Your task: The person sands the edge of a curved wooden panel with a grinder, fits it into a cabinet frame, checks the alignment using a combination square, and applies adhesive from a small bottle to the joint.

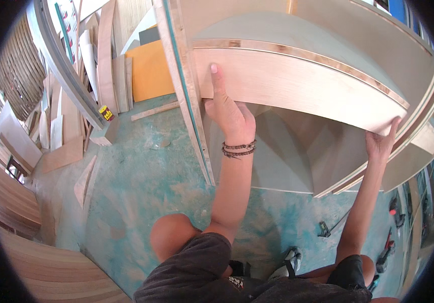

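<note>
A pale wooden drawer (297,83) sits across an unfinished plywood cabinet (184,86), its long front face toward me. My left hand (231,115) grips its lower edge near the left end, thumb up on the front and the other fingers tucked beneath. At the right end, my right hand (380,144) holds the bottom corner, with the thumb against the front and fingers partly hidden below. The cabinet's open space shows under the drawer. A beaded bracelet (238,148) circles my left wrist.
Boards (107,60) and an orange panel (148,69) lean at the back left. A yellow container (106,112) stands by a grey curved strip (65,65). On the blue-green floor lie a clamp (324,230) and a power tool (387,251). Stacked wood (50,262) fills the lower left.
</note>
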